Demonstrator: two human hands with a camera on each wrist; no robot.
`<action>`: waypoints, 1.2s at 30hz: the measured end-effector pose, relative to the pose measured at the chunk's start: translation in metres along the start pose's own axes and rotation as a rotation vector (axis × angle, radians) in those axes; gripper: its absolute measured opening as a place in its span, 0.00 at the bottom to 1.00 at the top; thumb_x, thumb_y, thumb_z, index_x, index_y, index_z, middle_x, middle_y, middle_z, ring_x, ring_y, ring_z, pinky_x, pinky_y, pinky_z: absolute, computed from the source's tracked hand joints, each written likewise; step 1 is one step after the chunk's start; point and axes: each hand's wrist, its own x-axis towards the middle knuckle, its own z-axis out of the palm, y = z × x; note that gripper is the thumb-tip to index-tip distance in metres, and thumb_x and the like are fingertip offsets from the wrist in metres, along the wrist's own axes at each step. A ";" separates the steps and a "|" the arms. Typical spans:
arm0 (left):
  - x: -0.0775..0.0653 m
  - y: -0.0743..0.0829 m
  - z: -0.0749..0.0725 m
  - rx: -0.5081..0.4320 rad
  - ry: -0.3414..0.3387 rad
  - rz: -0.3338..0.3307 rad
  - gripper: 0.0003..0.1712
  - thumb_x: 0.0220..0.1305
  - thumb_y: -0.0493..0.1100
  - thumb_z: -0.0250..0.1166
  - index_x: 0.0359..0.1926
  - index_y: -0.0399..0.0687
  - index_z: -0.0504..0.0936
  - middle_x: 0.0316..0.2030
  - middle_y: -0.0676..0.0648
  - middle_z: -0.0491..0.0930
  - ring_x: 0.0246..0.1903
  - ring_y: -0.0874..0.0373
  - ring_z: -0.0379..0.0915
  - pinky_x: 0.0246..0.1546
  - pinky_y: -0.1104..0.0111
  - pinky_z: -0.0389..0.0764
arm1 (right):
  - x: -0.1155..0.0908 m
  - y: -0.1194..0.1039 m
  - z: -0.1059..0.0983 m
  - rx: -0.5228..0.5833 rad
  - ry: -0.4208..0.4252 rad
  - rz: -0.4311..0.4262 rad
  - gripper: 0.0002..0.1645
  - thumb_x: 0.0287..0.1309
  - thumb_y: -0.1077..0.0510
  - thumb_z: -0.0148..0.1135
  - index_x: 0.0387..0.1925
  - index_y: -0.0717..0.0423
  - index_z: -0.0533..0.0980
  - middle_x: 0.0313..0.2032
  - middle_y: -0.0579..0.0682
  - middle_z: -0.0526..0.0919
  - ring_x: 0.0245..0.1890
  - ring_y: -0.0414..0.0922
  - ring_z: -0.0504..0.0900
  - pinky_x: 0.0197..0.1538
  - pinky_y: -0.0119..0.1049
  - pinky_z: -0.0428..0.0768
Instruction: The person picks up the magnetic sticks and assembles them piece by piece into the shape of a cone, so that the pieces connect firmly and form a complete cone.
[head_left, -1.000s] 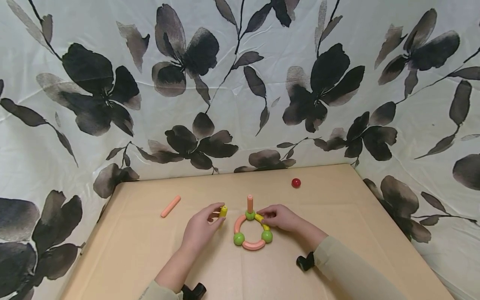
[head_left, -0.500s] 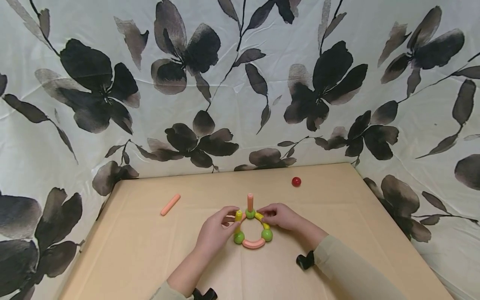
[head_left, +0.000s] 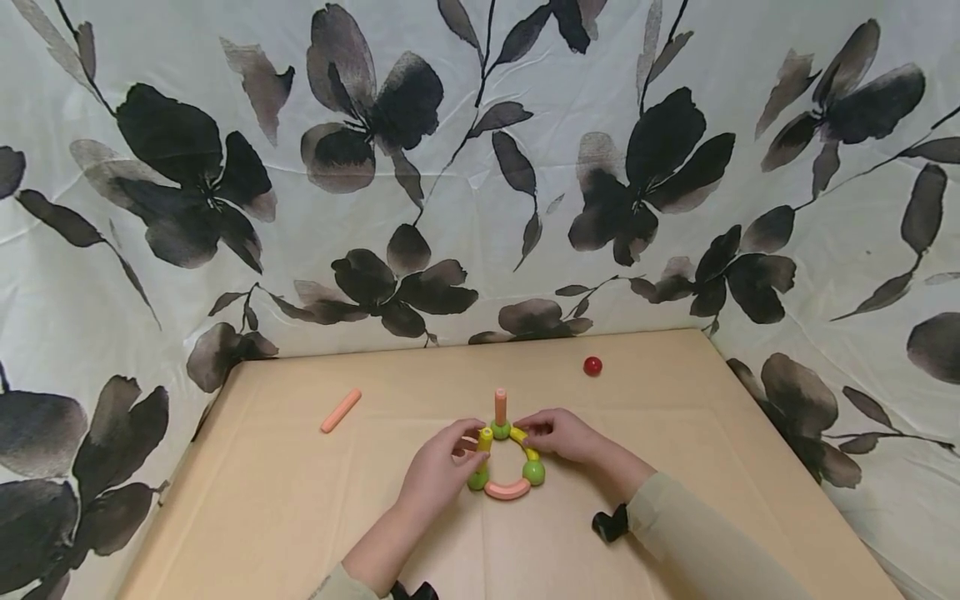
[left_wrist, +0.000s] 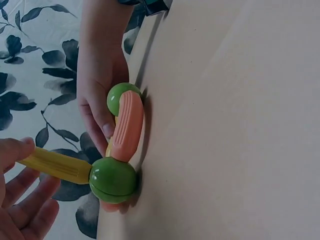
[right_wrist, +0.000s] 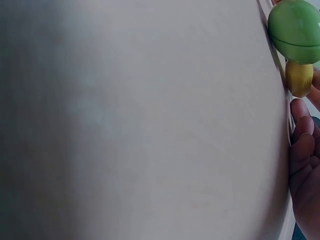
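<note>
A ring of curved sticks joined by green balls lies flat on the table. My left hand (head_left: pixel 437 468) pinches a straight yellow stick (head_left: pixel 485 442) near its top; in the left wrist view its lower end meets a green ball (left_wrist: pixel 113 179). My right hand (head_left: pixel 561 435) grips the curved yellow stick (head_left: pixel 532 454) on the ring's right side. At the front, a curved pink stick (head_left: pixel 507 490) links two balls, the right one a green ball (head_left: pixel 534 472). On the rear green ball (head_left: pixel 500 431) stands an upright orange-pink stick (head_left: pixel 500 407). The left curved pink stick is mostly hidden in the head view.
A loose pink stick (head_left: pixel 341 411) lies to the left on the tan table (head_left: pixel 247 500). Near the back edge sits a red ball (head_left: pixel 592 367). A floral cloth (head_left: pixel 480 208) hangs behind the table and along its sides.
My left hand has carried the yellow stick rightward from beside the ring onto the left green ball, where it now stands. The right hand keeps its place on the curved yellow stick.
</note>
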 end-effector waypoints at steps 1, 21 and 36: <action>0.000 -0.001 0.000 0.008 -0.004 0.005 0.23 0.61 0.42 0.71 0.57 0.53 0.79 0.45 0.54 0.82 0.45 0.56 0.80 0.45 0.61 0.80 | 0.000 0.000 0.000 0.000 0.001 0.000 0.18 0.60 0.54 0.69 0.53 0.49 0.83 0.33 0.44 0.79 0.35 0.45 0.74 0.39 0.38 0.74; -0.010 -0.028 0.003 0.228 -0.167 -0.178 0.22 0.52 0.52 0.76 0.45 0.50 0.81 0.37 0.54 0.77 0.33 0.60 0.71 0.35 0.61 0.74 | 0.002 0.001 0.001 0.010 0.012 -0.017 0.19 0.60 0.55 0.69 0.53 0.51 0.83 0.33 0.45 0.79 0.35 0.44 0.73 0.38 0.36 0.73; -0.008 -0.028 0.005 0.244 -0.118 -0.207 0.22 0.56 0.51 0.74 0.50 0.50 0.82 0.39 0.53 0.80 0.33 0.61 0.72 0.36 0.60 0.76 | -0.010 -0.001 0.009 -0.094 0.066 -0.047 0.17 0.60 0.52 0.69 0.50 0.48 0.83 0.35 0.42 0.77 0.35 0.43 0.72 0.38 0.34 0.72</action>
